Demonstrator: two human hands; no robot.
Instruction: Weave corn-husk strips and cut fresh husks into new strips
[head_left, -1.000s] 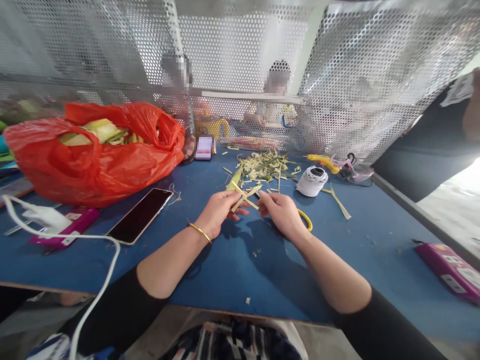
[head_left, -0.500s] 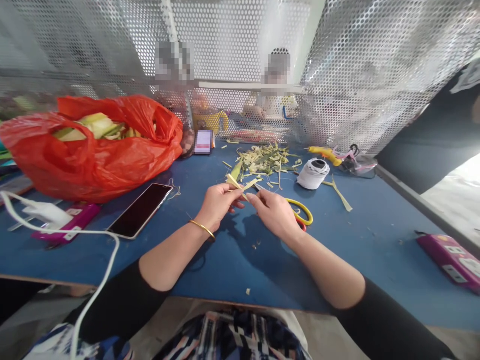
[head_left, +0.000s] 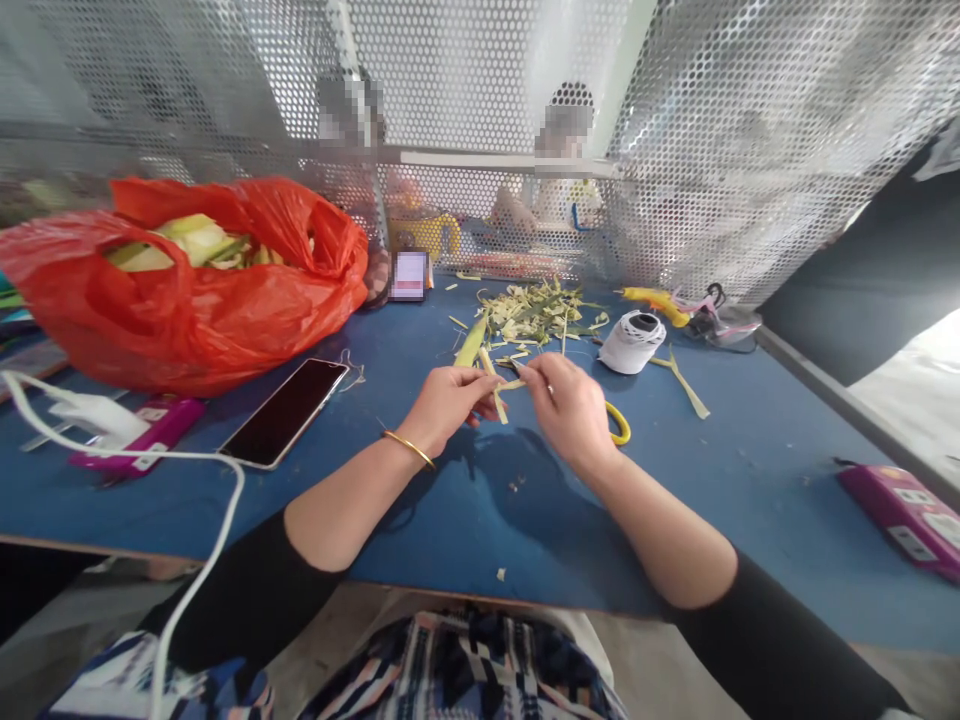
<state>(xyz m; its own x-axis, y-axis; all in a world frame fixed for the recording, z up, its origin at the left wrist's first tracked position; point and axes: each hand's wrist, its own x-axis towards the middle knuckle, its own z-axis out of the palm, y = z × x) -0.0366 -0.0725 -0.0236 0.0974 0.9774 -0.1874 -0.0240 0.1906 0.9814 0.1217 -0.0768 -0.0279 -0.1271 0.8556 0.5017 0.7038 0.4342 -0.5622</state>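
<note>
In the head view my left hand (head_left: 451, 402) is closed in a pinch on pale yellow-green husk strips (head_left: 497, 402), which cross one another at its fingertips. My right hand (head_left: 568, 408) pinches the right end of a strip that stretches between both hands. A wider green husk piece (head_left: 471, 345) stands out just beyond the left fingers. Partly hidden behind my right hand lie scissors, of which a yellow handle loop (head_left: 619, 424) shows. A heap of shredded husk (head_left: 536, 308) lies on the blue table (head_left: 450, 540) beyond both hands.
At left stand a red plastic bag (head_left: 247, 320) of husks, a phone (head_left: 286, 412) and a purple power strip (head_left: 161, 430) with a white cable. A white thread spool (head_left: 632, 345), yellow glue gun (head_left: 656, 303) and another power strip (head_left: 904, 510) are at right. Behind rises a perforated metal screen (head_left: 465, 90).
My right hand has turned and lifted slightly, now pulling a strip out sideways. The strips at my left fingertips have shifted, one end now pointing down toward me. The view has moved slightly.
</note>
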